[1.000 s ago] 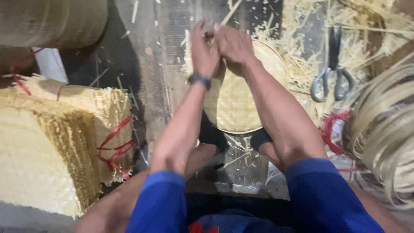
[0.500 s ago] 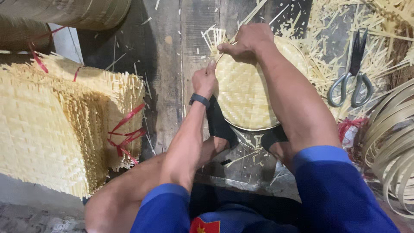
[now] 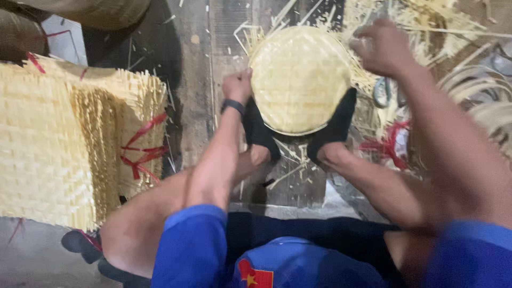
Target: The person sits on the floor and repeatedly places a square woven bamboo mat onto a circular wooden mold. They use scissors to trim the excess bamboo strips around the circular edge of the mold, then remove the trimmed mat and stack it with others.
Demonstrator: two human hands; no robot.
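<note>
A large stack of pale woven bamboo mats (image 3: 58,144), bound with red plastic ties (image 3: 140,154), occupies the left side of the dark wooden plank floor (image 3: 194,96). A round, pale yellow woven bamboo tray (image 3: 298,80) lies near the middle of the floor, clamped at its near edge between two feet in black socks (image 3: 336,125). The left hand (image 3: 237,85), with a dark wristband (image 3: 233,106) on its wrist, is closed on the tray's left rim. The right hand (image 3: 381,48) is blurred at the tray's upper right rim, fingers curled; its grip cannot be determined. Loose bamboo strips (image 3: 410,21) lie scattered toward the floor's far right corner.
</note>
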